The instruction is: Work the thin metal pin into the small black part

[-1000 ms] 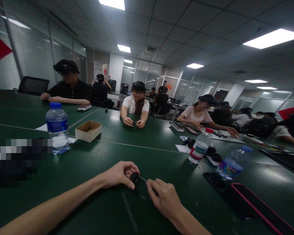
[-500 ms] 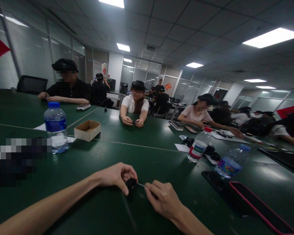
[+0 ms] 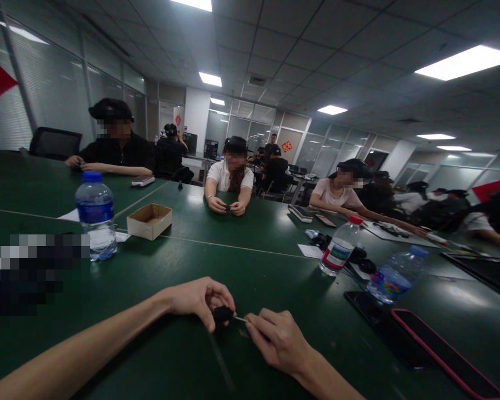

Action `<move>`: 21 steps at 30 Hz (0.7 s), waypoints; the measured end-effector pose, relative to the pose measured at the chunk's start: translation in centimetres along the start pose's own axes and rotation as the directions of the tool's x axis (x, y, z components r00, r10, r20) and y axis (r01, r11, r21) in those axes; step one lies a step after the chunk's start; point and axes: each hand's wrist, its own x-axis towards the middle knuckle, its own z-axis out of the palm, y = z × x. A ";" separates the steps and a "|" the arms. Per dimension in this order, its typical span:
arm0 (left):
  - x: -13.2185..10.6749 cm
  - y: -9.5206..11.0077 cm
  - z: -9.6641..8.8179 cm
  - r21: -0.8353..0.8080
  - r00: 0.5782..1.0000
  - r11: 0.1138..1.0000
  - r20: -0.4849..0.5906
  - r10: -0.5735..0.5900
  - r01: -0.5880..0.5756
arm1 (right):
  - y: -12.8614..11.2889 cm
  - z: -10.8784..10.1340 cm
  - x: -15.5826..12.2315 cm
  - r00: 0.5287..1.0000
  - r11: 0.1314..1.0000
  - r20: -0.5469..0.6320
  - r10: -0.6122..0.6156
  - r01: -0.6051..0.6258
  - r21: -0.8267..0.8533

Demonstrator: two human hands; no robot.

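Note:
My left hand (image 3: 202, 300) is closed around a small black part (image 3: 222, 314), pinched between thumb and fingers just above the green table (image 3: 250, 266). My right hand (image 3: 275, 339) is curled shut on a thin metal tool (image 3: 240, 319) whose tip meets the black part. Both hands rest low at the table's near edge, close together.
A blue-capped water bottle (image 3: 94, 223) and an open cardboard box (image 3: 149, 220) stand at the left. A red-capped bottle (image 3: 340, 247), a lying bottle (image 3: 394, 275) and two phones (image 3: 420, 344) are at the right. Several people sit along the far side.
My hands have dropped slightly toward the table and my left fingers have closed further over the black part. The tool's tip stays against it.

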 end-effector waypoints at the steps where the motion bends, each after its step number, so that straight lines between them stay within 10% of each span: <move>1: 0.1 -0.1 0.0 -0.009 1.000 1.000 -0.009 0.012 -0.012 | -0.1 0.0 0.0 1.000 1.000 -0.016 -0.023 0.023 0.003; 5: 0.6 -0.4 0.0 -0.067 0.992 0.993 -0.086 0.092 -0.098 | -0.4 0.2 0.3 0.992 0.993 -0.052 -0.119 0.120 0.009; 13: 1.0 -1.1 0.0 -0.173 0.946 0.961 -0.282 0.162 -0.216 | -0.1 0.7 1.5 0.947 0.945 -0.091 0.310 -0.296 0.140; 21: 1.3 -0.9 0.5 -0.182 0.865 0.929 -0.456 0.211 -0.323 | -0.1 0.6 1.4 0.929 0.917 -0.033 0.370 -0.359 0.171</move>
